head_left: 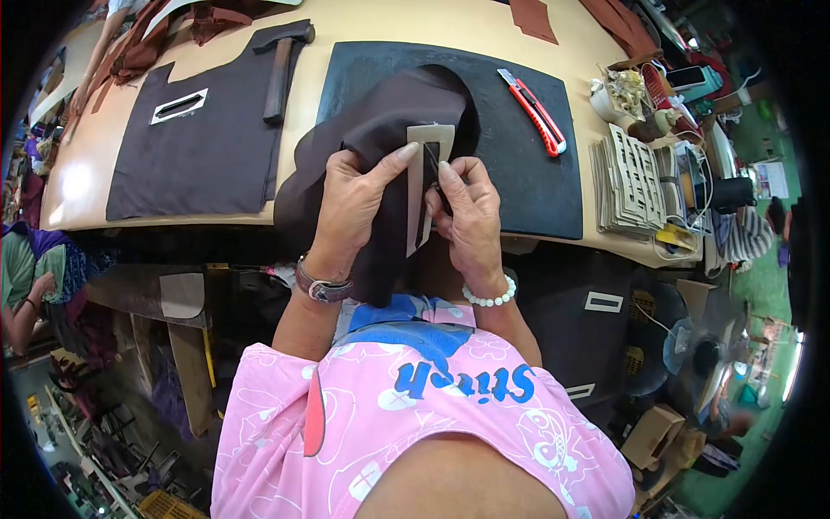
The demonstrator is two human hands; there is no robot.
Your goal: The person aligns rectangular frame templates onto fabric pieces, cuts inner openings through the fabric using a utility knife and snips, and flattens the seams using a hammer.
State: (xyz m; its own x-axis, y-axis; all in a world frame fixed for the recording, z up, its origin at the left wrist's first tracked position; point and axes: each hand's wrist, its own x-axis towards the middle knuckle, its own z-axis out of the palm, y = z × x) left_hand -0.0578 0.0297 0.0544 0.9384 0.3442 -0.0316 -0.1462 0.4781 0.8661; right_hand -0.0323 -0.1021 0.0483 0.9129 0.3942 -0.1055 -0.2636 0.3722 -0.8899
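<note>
Light is glaring off the far left of the pale desk point(82, 186), and we are working at its near edge. A dark mat point(527, 195) is covering the middle of the desk, with a red utility knife point(536, 117) lying on it in the upper right of the frame. In the upper left, a flat dark panel point(199, 169) is carrying a pale slotted patch point(160, 114), while a hammer point(277, 82) is resting along its right side. A stack of slotted pieces point(624, 186) is sitting at the right of the frame, below a white tub point(601, 103) of scraps. Green floor point(774, 298) is showing at the far right, and a co-worker point(22, 268) in green and purple is appearing at the left edge.

In the centre, a bunched dark cloth point(372, 125) is draping over the mat and hanging past the desk's near edge. A pale rectangular frame point(415, 195) is lying against it, running lengthwise between our two hands. Our left hand point(354, 199) is pinching the frame's left edge together with the cloth. Our right hand point(471, 212) is pinching a slim dark item point(431, 161) at the slot; we cannot tell what it is.
</note>
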